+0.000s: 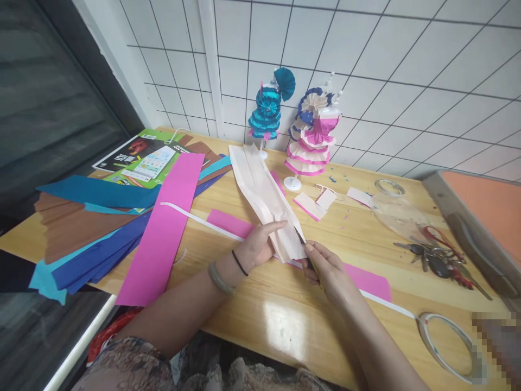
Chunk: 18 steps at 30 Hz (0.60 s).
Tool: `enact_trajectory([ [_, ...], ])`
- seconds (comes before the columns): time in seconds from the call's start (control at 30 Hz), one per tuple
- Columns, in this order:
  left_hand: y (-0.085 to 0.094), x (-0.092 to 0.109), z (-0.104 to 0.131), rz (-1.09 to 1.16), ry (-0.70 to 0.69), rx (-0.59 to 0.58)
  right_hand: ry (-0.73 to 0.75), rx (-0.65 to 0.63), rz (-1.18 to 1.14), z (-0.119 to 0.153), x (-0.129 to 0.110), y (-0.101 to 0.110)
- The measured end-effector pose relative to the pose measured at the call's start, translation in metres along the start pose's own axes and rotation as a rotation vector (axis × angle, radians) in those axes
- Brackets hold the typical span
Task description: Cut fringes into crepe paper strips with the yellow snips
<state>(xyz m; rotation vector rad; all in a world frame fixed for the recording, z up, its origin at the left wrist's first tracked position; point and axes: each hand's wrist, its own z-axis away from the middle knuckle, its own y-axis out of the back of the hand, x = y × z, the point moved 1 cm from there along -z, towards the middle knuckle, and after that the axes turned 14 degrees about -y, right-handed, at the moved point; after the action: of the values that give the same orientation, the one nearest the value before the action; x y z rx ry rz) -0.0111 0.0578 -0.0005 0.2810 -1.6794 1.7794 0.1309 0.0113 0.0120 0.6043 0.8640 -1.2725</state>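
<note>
A long cream strip of crepe paper (260,187) runs from the back of the table towards me. My left hand (262,241) grips its near part, thumb on top and the other fingers underneath. In my right hand (325,266) is a pair of scissors (300,235), the dark blades at the right edge of the cream paper near its close end. Most of the scissors' handle is hidden by my fingers. Beneath the hands lies a pink paper strip (368,279) with a white band of tape (391,303) along it.
Pink (166,228), teal (101,191) and brown paper (73,233) overlap at the left. Small dress forms in teal (266,111) and pink-and-cream paper (311,144) stand by the tiled wall. Keys (439,263) and a tape roll (450,345) lie at the right.
</note>
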Motion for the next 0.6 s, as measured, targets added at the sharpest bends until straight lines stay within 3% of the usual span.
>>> enact_trajectory([
  [0.23, 0.0036, -0.0024, -0.0023, -0.051, -0.029, 0.062, -0.043, -0.017, 0.025, 0.0031, -0.0043, -0.0052],
  [0.6, 0.0092, -0.0055, -0.0023, -0.141, -0.092, -0.024, -0.023, -0.005, -0.013, 0.0013, -0.0014, -0.005],
])
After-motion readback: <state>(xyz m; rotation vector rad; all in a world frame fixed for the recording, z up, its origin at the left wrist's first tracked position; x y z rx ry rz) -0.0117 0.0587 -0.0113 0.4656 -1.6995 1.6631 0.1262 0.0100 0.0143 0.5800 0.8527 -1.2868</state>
